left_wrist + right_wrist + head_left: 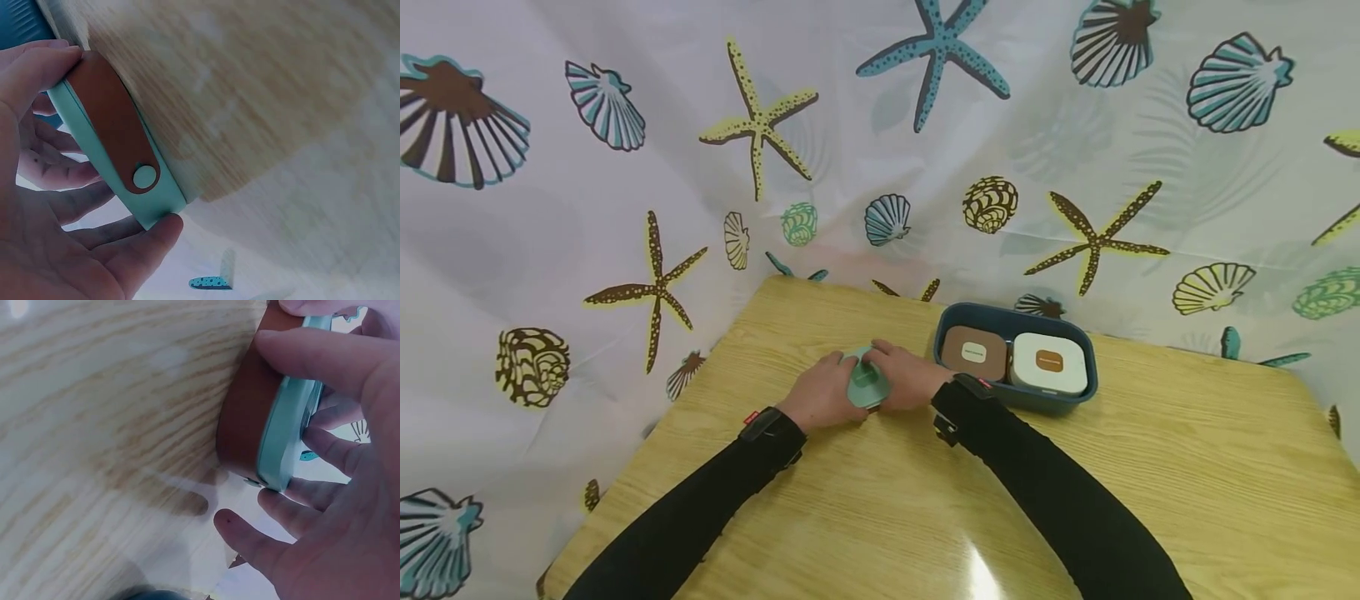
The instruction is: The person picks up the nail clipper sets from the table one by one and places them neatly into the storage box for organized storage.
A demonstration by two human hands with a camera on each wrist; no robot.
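Between both hands is a small rounded box with a mint-green lid and a brown lower part. In the left wrist view, a brown strap with a round pale button runs along one green side. My left hand grips the box from the left, a fingertip at its near corner and another at its far end. From the right, my right hand holds it, thumb against the brown side and fingers spread around the green edge. The box is tilted close over the wooden table.
Right of the hands stands a dark blue tray near the table's back edge. It holds a brown lidded box and a white lidded box side by side. A curtain printed with shells and starfish hangs behind and to the left.
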